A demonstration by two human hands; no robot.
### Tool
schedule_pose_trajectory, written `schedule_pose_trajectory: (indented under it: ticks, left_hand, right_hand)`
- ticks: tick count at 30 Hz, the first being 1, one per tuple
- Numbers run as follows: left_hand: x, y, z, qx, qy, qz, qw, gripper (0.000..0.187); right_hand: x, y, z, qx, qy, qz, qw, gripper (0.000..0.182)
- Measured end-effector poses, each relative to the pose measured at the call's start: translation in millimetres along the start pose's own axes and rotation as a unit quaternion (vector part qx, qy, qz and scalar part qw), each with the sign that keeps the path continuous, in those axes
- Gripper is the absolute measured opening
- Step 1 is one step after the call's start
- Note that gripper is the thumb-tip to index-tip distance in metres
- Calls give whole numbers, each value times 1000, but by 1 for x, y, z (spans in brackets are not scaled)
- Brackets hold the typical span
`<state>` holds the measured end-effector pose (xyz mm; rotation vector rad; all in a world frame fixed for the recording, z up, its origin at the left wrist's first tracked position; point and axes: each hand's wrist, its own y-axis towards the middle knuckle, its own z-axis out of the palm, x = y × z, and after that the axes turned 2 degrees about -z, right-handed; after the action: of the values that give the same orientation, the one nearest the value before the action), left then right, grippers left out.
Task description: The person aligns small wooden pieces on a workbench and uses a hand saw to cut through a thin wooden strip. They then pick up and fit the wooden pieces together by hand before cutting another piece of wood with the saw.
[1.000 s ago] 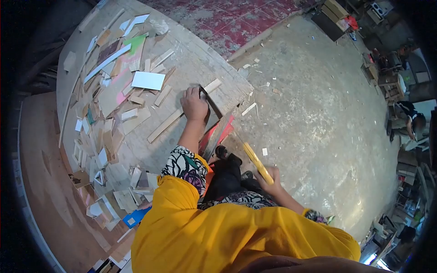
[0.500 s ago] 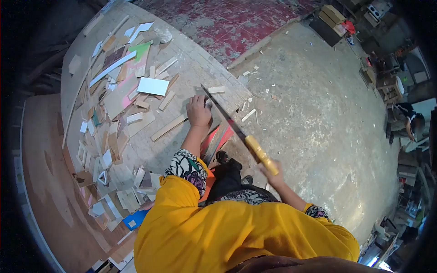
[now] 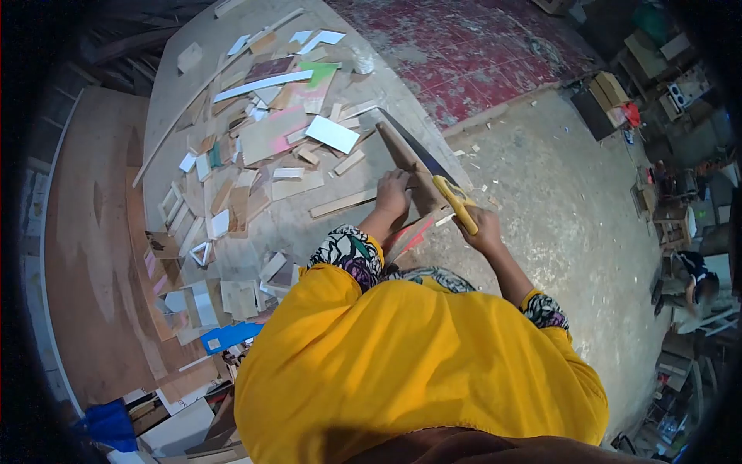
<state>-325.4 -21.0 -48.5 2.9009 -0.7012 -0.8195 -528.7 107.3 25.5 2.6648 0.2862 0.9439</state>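
My right hand [image 3: 483, 230] is wrapped round the yellow handle [image 3: 454, 203] of a hand saw. The saw's dark blade [image 3: 421, 145] points up and left across the edge of the worktable, beside a long brown strip [image 3: 406, 155] that I cannot make out clearly. With fingers bent, my left hand [image 3: 393, 195] presses down at the right end of a pale wooden strip [image 3: 340, 204] near that edge. The strip's end is hidden under the hand. Whether the saw teeth touch wood cannot be seen.
Wood offcuts, a white rectangular piece [image 3: 332, 134] and a long white strip [image 3: 263, 85] litter the worktable [image 3: 270, 224]. A brown board [image 3: 93, 247] lies at left. Concrete floor [image 3: 556, 232] with scraps is at right, where another person [image 3: 692, 282] is bent over.
The saw and my right hand have moved up and closer to my left hand, and the handle has turned. My view has shifted, so the table appears farther right.
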Motion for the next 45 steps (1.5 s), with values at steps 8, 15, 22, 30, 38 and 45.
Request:
schedule_pose_trajectory:
  ticks: [8, 15, 22, 30, 38, 45]
  left_hand:
    - [-3, -26, -34, 1, 16, 10, 1000, 49]
    - [12, -42, -47, -10, 50, -63, 997, 51]
    - [6, -35, -48, -3, 57, -116, 992, 50]
    - [8, -16, -42, -51, 17, -89, 995, 33]
    - [4, 8, -74, 14, 25, -170, 985, 32]
    - [-20, 38, -117, 39, -41, -172, 983, 32]
  right_hand:
    - [-39, 131, 35, 96, -119, -103, 983, 28]
    - [-54, 232, 97, 194, -70, -227, 952, 38]
    - [-66, 207, 66, 302, -119, -69, 943, 38]
    - [-90, 152, 60, 287, 64, -107, 950, 26]
    - [-88, 200, 47, 230, 115, -197, 946, 21]
    - [-42, 226, 16, 183, 180, -281, 925, 27]
